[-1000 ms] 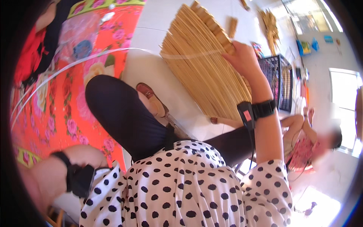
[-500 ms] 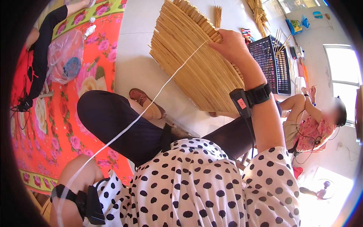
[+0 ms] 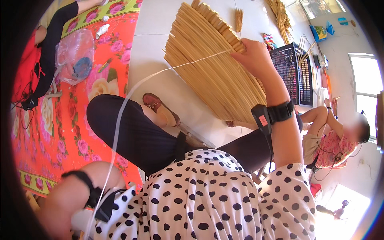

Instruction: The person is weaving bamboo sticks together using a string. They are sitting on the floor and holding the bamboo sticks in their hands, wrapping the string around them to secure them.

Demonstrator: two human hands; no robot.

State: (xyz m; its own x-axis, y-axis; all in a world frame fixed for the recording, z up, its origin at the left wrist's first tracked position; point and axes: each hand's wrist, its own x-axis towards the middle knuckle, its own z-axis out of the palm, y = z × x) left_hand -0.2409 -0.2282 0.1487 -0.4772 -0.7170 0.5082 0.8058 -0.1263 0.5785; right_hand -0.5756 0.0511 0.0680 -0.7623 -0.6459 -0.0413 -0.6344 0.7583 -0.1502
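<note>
A thick mat of straight tan stalks (image 3: 212,68), bound side by side, stands tilted ahead of me. My right hand (image 3: 254,56) grips its upper right edge, thumb on the face toward me; some fingers are hidden by the rim. A flat white strip (image 3: 140,81) leaves the mat near that thumb. It sags in a curve over my left thigh and passes out at the lower left. My left forearm (image 3: 66,204) is bent back at the lower left, smeared by motion. The left hand is beyond the frame's edge, so its hold on the strip is hidden.
A red flowered cloth (image 3: 76,124) covers the left side, with a clear plastic bag (image 3: 76,56) on it. A black crate (image 3: 294,72) stands right of the mat. Stalk bundles (image 3: 279,16) lie farther off. One person (image 3: 332,140) sits at right; another's leg shows upper left.
The white strip was straight and taut; now it hangs in a slack curve. My left arm has swung farther down and its hand has left the frame. The right hand keeps its grip.
</note>
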